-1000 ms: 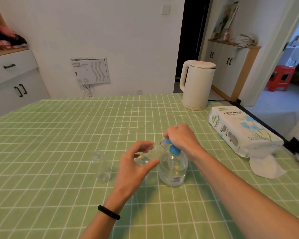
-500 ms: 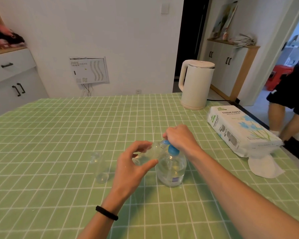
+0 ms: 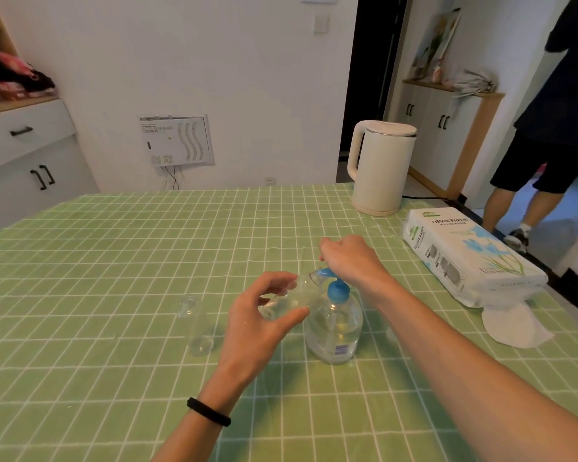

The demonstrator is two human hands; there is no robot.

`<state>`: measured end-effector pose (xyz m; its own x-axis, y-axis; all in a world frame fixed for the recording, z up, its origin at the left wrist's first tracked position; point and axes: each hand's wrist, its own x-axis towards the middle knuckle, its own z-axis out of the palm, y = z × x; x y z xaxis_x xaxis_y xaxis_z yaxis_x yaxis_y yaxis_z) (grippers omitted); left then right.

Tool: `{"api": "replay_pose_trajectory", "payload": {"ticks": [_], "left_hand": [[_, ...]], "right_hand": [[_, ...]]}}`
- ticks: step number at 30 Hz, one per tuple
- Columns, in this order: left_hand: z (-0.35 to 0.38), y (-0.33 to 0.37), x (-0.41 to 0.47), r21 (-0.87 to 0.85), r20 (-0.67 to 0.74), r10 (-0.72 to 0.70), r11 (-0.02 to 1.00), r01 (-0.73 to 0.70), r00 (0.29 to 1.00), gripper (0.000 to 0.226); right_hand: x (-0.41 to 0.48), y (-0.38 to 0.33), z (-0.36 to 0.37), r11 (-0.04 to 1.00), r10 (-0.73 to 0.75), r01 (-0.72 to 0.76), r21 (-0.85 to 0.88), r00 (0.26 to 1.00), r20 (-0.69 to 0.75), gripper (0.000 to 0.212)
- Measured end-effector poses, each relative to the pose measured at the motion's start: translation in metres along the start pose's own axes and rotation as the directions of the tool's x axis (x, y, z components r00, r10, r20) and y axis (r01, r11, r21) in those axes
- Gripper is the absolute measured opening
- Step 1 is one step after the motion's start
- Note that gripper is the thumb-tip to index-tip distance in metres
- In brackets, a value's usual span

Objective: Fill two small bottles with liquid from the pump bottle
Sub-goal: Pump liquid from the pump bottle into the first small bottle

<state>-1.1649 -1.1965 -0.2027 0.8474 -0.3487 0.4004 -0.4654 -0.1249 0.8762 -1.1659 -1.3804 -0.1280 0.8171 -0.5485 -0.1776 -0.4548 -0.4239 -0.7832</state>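
— Whereabouts of the pump bottle (image 3: 334, 331)?

— Just short of mid-worktop (image 3: 114, 261), upright, clear liquid inside. Second small bottle (image 3: 199, 331) at its 9 o'clock, standing apart, seemingly empty bar a trace at the bottom. Kettle (image 3: 379, 168) off at 1 o'clock, tissue pack (image 3: 464, 258) at 3 o'clock, both well apart from it.

— And the hands?

— Left hand (image 3: 264, 325) pinching the first small bottle (image 3: 291, 296) between thumb and fingers, tilted, mouth held up against the blue pump head (image 3: 326, 273) at the pump bottle's 11 o'clock. Right hand (image 3: 351, 261) curled over that pump head from above, apparently bearing down; fingertips hidden.

— Handling?

— Thin clear plastic by the look of it: light, probably slick once wet, easy to squash. Best gripped round the middle, gently, keeping the mouth tight against the pump head. Pump bottle heavier and steadier on its wide base, yet liable to tip under an off-centre push. Better pressed straight down.

— Progress?

— Judging by what seems to be liquid pooled low in the tilted bottle, first fill under way; second not yet begun.
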Motion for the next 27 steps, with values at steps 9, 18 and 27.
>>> {"api": "replay_pose_trajectory", "payload": {"ticks": [9, 18, 27], "left_hand": [[0.002, -0.002, -0.001, 0.012, -0.013, -0.006, 1.0, 0.006, 1.0, 0.044], [0.002, -0.005, -0.003, 0.032, -0.016, -0.008, 0.999, 0.008, 1.0, 0.045], [0.0, -0.002, 0.0, 0.008, -0.004, 0.011, 1.0, -0.011, 1.0, 0.044]], "right_hand": [[-0.003, 0.005, 0.004, 1.0, 0.017, -0.018, -0.007, 0.998, -0.052, 0.036], [-0.006, 0.008, 0.009, 0.999, 0.024, -0.026, -0.022, 0.997, -0.072, 0.034], [-0.004, -0.002, 0.002, 0.995, -0.046, 0.04, -0.088, 0.996, -0.072, 0.027]]}}
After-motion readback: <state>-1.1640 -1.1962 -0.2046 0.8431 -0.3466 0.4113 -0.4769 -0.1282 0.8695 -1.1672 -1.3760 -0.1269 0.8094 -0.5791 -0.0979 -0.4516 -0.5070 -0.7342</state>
